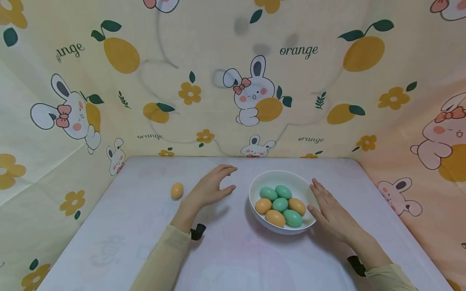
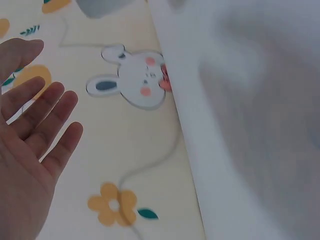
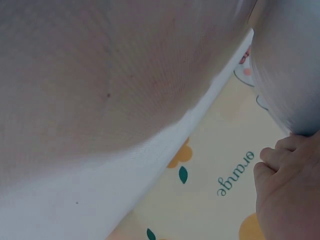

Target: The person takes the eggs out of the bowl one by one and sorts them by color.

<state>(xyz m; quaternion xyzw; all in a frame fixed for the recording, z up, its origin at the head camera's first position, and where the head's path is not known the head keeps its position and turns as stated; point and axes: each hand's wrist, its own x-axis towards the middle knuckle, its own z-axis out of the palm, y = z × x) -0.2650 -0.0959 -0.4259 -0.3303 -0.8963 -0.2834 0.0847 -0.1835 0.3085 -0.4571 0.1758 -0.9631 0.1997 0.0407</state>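
Note:
A white bowl [image 1: 259,216] stands on the table right of the middle in the head view. Several green eggs [image 1: 280,205] and three orange eggs [image 1: 275,218] lie inside it. My right hand [image 1: 333,214] rests against the bowl's right side, fingers extended; in the right wrist view this hand [image 3: 290,185] meets the bowl's outer wall [image 3: 290,60]. My left hand [image 1: 209,188] hovers left of the bowl, apart from it, with thumb and fingers spread and nothing held. The left wrist view shows its loose fingers [image 2: 50,117]. Left of that hand, one orange egg [image 1: 177,191] lies on the table.
A pale cloth covers the table [image 1: 233,258]. Behind it and along both sides hangs a printed curtain [image 1: 204,48] with rabbits, oranges and flowers. Each wrist wears a black band, such as the left band [image 1: 198,232].

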